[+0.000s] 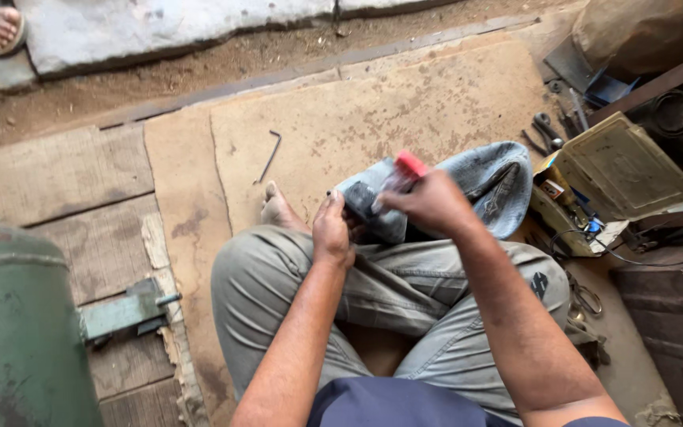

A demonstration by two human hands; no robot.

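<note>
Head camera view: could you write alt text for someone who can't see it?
A person sits cross-legged on a worn mat, right hand tilting a small red-capped bottle toward a dark part held in the left hand over a denim rag. A bent hex key lies ahead.

Both hands: left hand (pixel 332 231) on dark part (pixel 360 199), right hand (pixel 430 202) around red-capped bottle (pixel 401 175).
</note>
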